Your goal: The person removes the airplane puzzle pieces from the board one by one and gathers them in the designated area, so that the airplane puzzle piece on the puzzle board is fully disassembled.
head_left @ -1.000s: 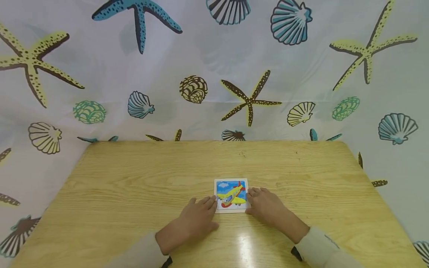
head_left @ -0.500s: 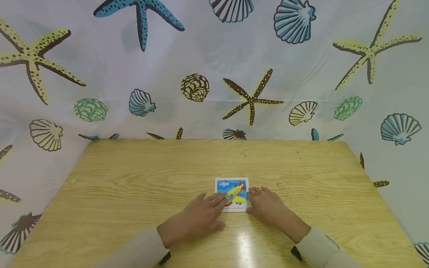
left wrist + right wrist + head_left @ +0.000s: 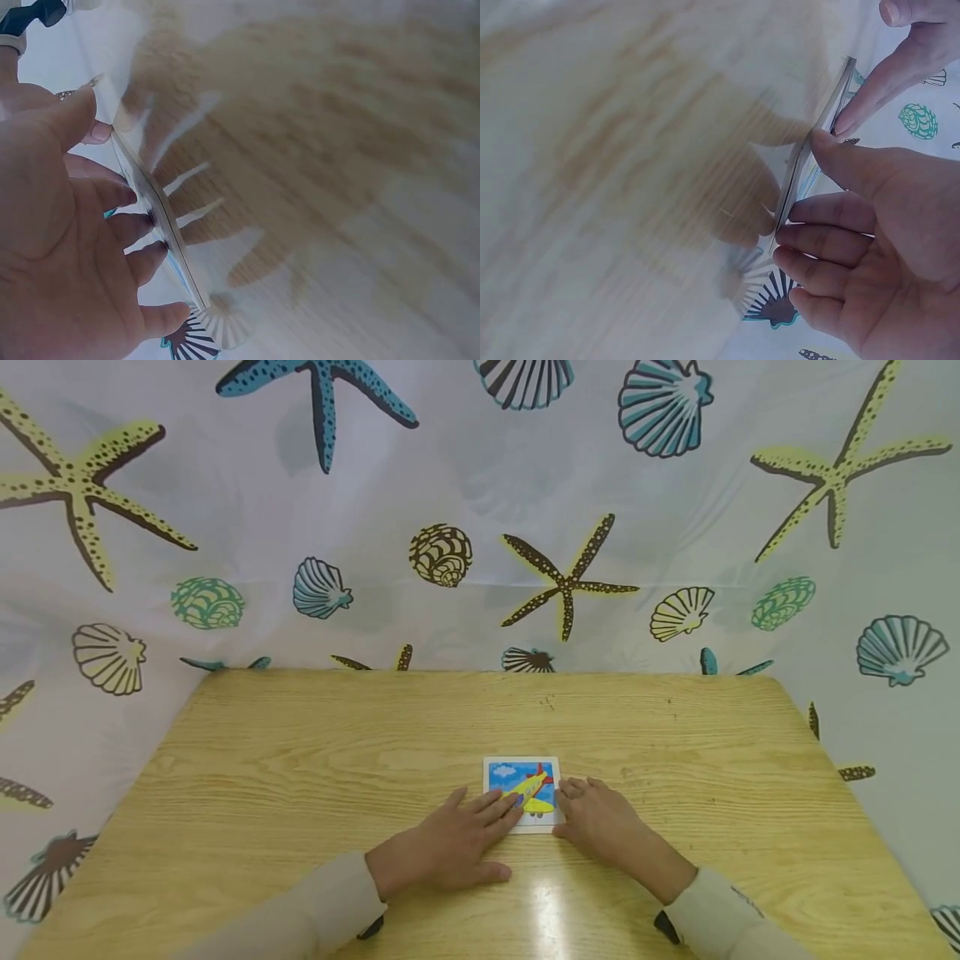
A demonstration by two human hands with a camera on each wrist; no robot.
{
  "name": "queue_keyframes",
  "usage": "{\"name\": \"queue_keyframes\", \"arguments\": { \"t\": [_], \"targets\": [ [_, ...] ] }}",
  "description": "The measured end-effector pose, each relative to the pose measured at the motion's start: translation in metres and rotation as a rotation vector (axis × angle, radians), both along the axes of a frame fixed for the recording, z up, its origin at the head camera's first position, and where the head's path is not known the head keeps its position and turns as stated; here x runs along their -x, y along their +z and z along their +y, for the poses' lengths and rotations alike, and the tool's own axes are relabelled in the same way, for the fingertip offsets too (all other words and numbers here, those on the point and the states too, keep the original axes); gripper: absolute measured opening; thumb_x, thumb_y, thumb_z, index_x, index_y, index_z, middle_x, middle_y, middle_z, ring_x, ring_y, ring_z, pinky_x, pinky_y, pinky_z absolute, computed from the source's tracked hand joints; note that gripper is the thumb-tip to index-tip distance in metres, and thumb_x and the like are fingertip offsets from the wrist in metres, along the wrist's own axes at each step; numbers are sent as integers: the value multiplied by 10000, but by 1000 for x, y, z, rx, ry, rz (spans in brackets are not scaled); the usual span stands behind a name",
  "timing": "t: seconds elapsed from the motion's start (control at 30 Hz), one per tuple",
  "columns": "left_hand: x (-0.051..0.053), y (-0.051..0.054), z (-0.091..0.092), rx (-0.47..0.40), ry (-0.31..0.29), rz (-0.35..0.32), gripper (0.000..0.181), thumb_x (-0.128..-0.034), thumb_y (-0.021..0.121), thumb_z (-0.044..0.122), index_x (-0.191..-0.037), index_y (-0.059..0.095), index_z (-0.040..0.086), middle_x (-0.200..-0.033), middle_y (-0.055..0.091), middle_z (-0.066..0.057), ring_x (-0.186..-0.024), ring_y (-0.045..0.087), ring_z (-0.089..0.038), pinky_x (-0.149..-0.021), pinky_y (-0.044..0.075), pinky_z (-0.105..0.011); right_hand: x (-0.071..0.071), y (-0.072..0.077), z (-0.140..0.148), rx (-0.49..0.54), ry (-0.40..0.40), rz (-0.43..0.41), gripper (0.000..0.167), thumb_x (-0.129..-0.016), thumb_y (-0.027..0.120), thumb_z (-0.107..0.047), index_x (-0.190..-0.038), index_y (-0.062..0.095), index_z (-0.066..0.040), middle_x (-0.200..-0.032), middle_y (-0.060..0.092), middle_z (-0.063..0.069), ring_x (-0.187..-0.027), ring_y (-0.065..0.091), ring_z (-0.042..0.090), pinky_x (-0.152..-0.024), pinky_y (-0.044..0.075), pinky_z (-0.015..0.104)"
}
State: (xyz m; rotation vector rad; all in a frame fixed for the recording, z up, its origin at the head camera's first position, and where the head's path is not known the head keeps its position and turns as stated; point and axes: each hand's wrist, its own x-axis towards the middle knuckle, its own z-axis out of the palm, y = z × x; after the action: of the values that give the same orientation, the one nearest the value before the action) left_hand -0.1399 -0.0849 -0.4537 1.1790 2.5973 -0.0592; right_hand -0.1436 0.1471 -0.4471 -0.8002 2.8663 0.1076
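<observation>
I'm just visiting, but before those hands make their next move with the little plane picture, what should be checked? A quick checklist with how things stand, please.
1. Picture lies flat on the table: ok.
2. Left hand is at the picture: ok, its fingers reach over the lower left part.
3. Right hand is at the picture: ok, its fingers are at the right edge.
4. Picture is fully visible from above: not ok, the left hand covers part of it.
5. Pressure from each hand is suitable: cannot tell, the pictures do not show force.
</observation>
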Motion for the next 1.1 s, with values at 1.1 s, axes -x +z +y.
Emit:
{"name": "queue_keyframes", "arguments": {
  "t": [1.1],
  "targets": [
    [3,5,-3,43,-26,-2,749,-934,333,645,-1532,171,224,-1609,109,23,-1480,158,-199,-1120,227,-591,54,18,-24,346,-44,-101,332,-857,704,-270,-1118,684,-66,-921,675,39,-813,620,176,-742,515,352]
  ]
}}
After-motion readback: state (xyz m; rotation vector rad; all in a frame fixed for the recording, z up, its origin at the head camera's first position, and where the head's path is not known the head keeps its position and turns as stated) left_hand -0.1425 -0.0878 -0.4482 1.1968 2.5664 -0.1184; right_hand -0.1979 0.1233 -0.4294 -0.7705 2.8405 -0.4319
